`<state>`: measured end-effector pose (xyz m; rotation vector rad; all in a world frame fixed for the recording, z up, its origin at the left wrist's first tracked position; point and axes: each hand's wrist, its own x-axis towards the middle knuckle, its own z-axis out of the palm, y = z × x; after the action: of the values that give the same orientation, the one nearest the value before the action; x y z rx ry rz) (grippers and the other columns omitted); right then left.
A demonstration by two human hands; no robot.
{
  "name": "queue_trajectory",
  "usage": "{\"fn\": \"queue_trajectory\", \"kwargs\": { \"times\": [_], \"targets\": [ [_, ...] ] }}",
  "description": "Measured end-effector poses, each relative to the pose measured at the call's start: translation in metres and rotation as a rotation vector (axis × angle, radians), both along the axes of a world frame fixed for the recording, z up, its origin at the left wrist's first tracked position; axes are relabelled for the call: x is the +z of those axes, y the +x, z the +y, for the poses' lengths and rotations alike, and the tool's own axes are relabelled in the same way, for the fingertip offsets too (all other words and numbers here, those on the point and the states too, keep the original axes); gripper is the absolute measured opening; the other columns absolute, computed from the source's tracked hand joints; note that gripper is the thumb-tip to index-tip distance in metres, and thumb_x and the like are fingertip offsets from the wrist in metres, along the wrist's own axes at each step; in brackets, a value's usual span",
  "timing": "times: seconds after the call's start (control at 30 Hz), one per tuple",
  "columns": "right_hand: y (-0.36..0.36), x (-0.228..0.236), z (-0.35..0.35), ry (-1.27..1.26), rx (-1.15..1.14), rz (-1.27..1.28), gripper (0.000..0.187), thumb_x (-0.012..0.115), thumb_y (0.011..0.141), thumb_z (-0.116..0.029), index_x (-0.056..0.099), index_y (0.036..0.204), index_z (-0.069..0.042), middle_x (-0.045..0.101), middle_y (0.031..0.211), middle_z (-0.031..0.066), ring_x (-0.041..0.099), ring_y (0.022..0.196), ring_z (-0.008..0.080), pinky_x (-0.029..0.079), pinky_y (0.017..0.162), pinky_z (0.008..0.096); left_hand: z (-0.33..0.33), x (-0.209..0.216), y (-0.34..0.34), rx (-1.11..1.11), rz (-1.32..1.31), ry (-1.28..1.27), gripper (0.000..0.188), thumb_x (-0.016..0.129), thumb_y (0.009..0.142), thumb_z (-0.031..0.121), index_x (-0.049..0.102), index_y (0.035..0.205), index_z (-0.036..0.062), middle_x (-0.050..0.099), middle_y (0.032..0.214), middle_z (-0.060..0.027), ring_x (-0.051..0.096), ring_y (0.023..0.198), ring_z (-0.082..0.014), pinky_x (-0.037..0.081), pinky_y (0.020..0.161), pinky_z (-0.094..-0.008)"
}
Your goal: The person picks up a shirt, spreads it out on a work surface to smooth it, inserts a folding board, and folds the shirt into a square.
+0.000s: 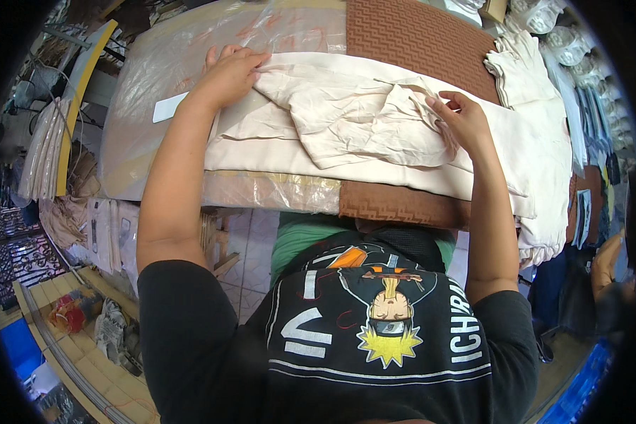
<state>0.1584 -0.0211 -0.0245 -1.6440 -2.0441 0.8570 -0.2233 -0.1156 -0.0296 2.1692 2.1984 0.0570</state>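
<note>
A long cream garment (254, 157) lies across the padded table in front of me, with a crumpled, thinner cream cloth piece (360, 124) spread on top of it. At the far left corner of that thin piece, my left hand (234, 72) has its thumb and index finger closed on the edge, the other fingers bent. My right hand (465, 119) pinches the thin cloth's right end between thumb and fingers. Where the thin piece joins the garment is hidden under the folds.
The table has a plastic-covered part (141, 148) at left and a brown textured cover (420, 46). A white card (169, 107) lies by my left forearm. Cream garments with gathered ends (544, 127) hang over the right edge. A yellow-edged board (88, 106) stands at left.
</note>
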Motion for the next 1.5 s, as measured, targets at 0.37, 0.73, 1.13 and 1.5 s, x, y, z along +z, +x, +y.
{"fn": "queue_trajectory", "kwargs": {
  "times": [0.37,0.73,1.13,1.5],
  "targets": [
    [-0.011,0.018,0.006,-0.309,0.039,0.107,0.038,0.072,0.075,-0.030,0.063,0.094,0.001,0.064,0.079,0.0074,0.059,0.066,0.0125,0.047,0.061,0.0257,-0.004,0.002,-0.002,-0.057,-0.109,-0.007,0.031,0.059,0.079,0.026,0.062,0.109,0.0163,0.058,0.114,-0.0040,0.040,0.119,-0.0230,0.011,0.106,-0.0512],
    [-0.080,0.106,-0.039,-0.066,0.460,0.365,0.029,0.065,0.083,-0.028,0.064,0.092,0.000,0.063,0.075,0.0048,0.057,0.059,0.0068,0.047,0.054,0.0225,-0.034,0.005,-0.036,-0.022,-0.129,-0.053,0.017,0.064,0.080,0.030,0.068,0.089,0.0163,0.062,0.099,0.0045,0.045,0.113,-0.0170,0.007,0.106,-0.0535],
    [-0.036,0.006,0.002,-0.460,0.029,0.332,0.024,0.066,0.082,-0.023,0.065,0.093,-0.002,0.065,0.076,0.0059,0.060,0.062,0.0098,0.048,0.054,0.0233,-0.030,-0.028,-0.041,0.059,-0.107,0.077,0.029,0.057,0.084,0.041,0.067,0.079,0.0137,0.061,0.100,0.0046,0.044,0.113,-0.0187,0.013,0.102,-0.0550],
    [-0.030,0.026,-0.011,-0.186,0.112,-0.076,0.034,0.069,0.078,-0.036,0.067,0.089,-0.004,0.060,0.069,0.0013,0.051,0.061,0.0092,0.039,0.055,0.0242,-0.035,-0.005,0.023,0.108,-0.197,0.548,0.021,0.062,0.081,0.033,0.065,0.096,0.0185,0.060,0.111,-0.0004,0.050,0.110,-0.0241,0.027,0.099,-0.0471]
  ]
}}
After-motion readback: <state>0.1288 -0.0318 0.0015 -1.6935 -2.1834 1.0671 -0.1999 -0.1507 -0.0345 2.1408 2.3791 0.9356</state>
